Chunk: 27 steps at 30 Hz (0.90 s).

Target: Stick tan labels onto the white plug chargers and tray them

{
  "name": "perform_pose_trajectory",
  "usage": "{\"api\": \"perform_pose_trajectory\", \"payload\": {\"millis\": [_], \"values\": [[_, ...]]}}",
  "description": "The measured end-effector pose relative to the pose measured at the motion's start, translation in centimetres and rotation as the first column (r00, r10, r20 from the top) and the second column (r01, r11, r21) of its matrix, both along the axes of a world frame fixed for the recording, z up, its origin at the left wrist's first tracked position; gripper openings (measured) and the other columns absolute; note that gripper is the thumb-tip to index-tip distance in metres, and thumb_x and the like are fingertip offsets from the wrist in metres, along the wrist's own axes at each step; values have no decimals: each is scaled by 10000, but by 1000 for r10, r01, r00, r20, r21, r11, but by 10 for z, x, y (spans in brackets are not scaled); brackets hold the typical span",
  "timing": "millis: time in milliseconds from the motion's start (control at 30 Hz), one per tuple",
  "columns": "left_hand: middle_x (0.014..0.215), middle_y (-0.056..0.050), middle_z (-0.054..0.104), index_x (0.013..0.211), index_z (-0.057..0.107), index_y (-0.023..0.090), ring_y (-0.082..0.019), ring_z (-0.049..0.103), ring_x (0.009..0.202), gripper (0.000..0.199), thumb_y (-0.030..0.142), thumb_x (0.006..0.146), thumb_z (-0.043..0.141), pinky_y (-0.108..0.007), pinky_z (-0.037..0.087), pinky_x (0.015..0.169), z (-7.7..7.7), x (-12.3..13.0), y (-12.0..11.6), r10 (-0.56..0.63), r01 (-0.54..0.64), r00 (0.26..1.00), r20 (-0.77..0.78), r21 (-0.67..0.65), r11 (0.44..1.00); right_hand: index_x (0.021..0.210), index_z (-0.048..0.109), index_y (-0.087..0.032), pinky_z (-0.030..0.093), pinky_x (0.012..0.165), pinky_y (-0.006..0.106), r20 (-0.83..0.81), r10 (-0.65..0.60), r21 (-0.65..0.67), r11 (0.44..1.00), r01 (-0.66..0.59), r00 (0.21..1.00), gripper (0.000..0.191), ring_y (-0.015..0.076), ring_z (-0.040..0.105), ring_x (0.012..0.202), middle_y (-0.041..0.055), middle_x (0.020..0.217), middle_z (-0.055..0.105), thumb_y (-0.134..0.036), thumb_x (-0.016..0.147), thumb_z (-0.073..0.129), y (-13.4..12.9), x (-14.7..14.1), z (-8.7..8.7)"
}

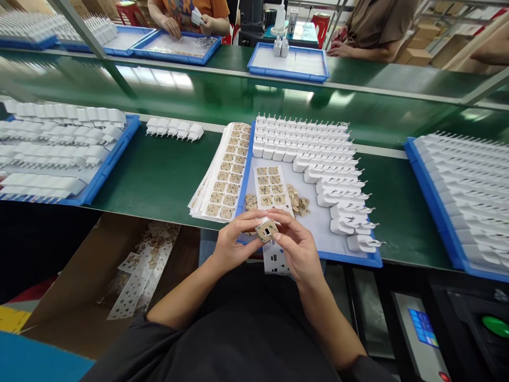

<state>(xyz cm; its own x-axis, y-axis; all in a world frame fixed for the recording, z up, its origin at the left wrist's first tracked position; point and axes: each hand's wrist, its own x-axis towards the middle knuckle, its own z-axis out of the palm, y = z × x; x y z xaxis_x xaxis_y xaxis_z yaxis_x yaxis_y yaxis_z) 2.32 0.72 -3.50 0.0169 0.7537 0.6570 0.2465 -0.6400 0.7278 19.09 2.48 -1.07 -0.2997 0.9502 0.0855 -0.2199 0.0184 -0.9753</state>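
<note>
Between both hands is a white charger point(266, 231), its port end turned up toward me with a tan sticker on that face around the ports. My left hand point(237, 237) grips it from the left, thumb below and fingers over the top. On the right side, my right hand point(297, 245) holds it too, with the thumb at the sticker's edge. Just beyond my fingers a sheet of tan stickers point(274, 188) lies in the blue tray point(310, 233). Loose tan pieces point(299, 201) are scattered beside that sheet. Rows of white chargers point(302, 138) stand in the tray, prongs showing.
A stack of sticker sheets point(222, 175) lies left of the tray. More trays of chargers flank it, at left point(113, 167) and right point(437, 207). A cardboard box point(87, 313) with used sheets sits below. Across the bench, a person in an orange shirt point(186, 13) works.
</note>
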Motion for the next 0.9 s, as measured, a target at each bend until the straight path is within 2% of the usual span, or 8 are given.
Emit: {"api": "perform_pose_trajectory", "payload": {"millis": [133,300,433,500,567,667,800,900], "values": [[1263,-136,724,1216,618,227,-229,720,1177,383,150,873,769,-282,675,779,0,-1,-2,-33,33,999,-11,-9,999,1116,718,-316,492,1042,445,192,-148,229,968,102,970,186,233,641,1168,47,1170,717,-260,954,644,4,6,5],[1263,-132,724,1231,613,219,-235,715,1181,388,187,877,767,-269,672,766,3,-6,-3,-23,31,999,47,-173,984,971,724,-316,513,975,464,276,-269,642,766,32,923,170,252,645,1078,43,1081,727,-169,889,696,2,7,11],[1224,-112,739,1221,621,213,-236,728,1128,370,267,881,758,-301,665,795,6,-18,-2,80,-74,997,12,-276,958,998,680,-294,560,850,439,197,-235,554,828,90,952,99,241,682,918,31,891,730,-232,953,617,10,22,4],[1182,-91,748,1220,628,210,-209,744,1025,363,311,889,739,-296,653,784,6,-28,1,154,-163,987,-56,-284,945,1062,687,-273,566,851,443,317,-413,491,842,224,854,122,244,689,917,49,943,741,-285,960,621,24,35,-5],[1116,-64,755,1219,636,213,-174,734,875,368,363,893,718,-287,628,748,5,-43,11,259,-297,951,-170,-266,917,1168,694,-259,545,942,510,530,-504,536,822,192,682,256,284,688,1019,88,1083,753,-362,941,641,41,46,-16],[963,-44,740,1195,659,216,-172,673,756,383,436,883,696,-294,560,706,6,-73,48,417,-551,787,-454,-216,806,1151,721,-243,501,1037,568,587,-627,658,738,149,512,296,338,637,1195,134,1254,708,-420,952,592,60,55,-29],[1055,-141,729,1157,674,160,-303,599,1103,365,432,925,599,-386,473,897,15,-121,132,393,-745,434,-811,-79,662,1115,728,-237,533,1013,518,570,-629,695,712,97,529,265,307,656,1166,127,1227,704,-387,974,560,63,56,-36],[1148,-217,714,1130,681,97,-371,497,1245,343,355,928,578,-488,347,1050,23,-147,193,383,-766,371,-846,-46,641,1079,734,-237,554,969,505,581,-600,698,715,42,551,245,299,667,1128,122,1193,705,-367,976,554,61,56,-38]]}}
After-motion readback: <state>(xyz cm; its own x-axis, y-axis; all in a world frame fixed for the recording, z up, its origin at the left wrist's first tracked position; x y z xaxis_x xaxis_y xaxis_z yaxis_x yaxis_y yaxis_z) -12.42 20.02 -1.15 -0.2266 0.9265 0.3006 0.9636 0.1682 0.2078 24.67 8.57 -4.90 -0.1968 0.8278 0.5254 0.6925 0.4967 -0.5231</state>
